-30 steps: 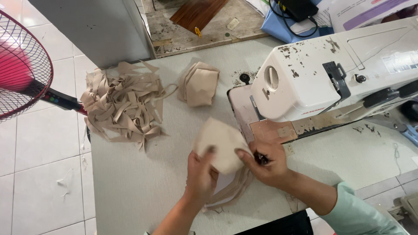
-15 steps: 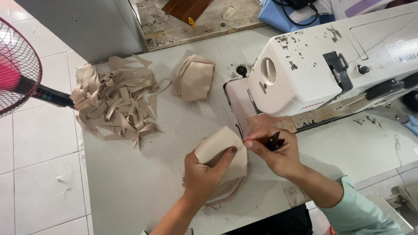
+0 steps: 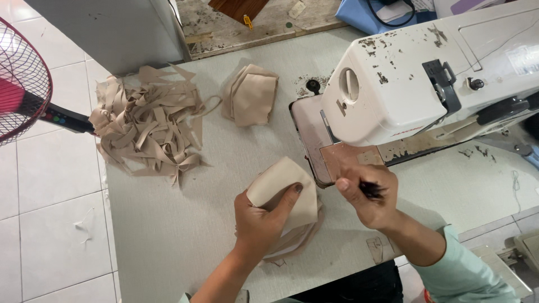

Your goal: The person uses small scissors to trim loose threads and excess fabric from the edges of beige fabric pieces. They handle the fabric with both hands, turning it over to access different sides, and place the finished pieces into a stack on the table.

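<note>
Left hand: my left hand is clamped on a beige cloth piece, thumb on top, fingers curled under it, pressing it toward the bench.
Right hand: my right hand is closed round a small dark tool, just to the right of the cloth and apart from it.
Where the cloth lies: between my two hands, nearer the left, which already has it; its free corner points up and away from me, toward the sewing machine.
Long axis: the cloth runs slantwise, from my left wrist up toward the machine's flat plate, which sits just beyond my right knuckles.
Hands to each other: near, not touching; a narrow gap of bench shows between them.
Beyond the left hand: a folded stack of the same beige pieces, and farther left a loose heap of beige strips, both well apart from my hands.
Far left: a red fan past the bench edge.
Hidden: more cloth lies under my left palm, and I cannot tell how many layers. The tool is mostly covered by my fingers, so I cannot tell its kind. The needle area is hidden by the machine's head.
</note>
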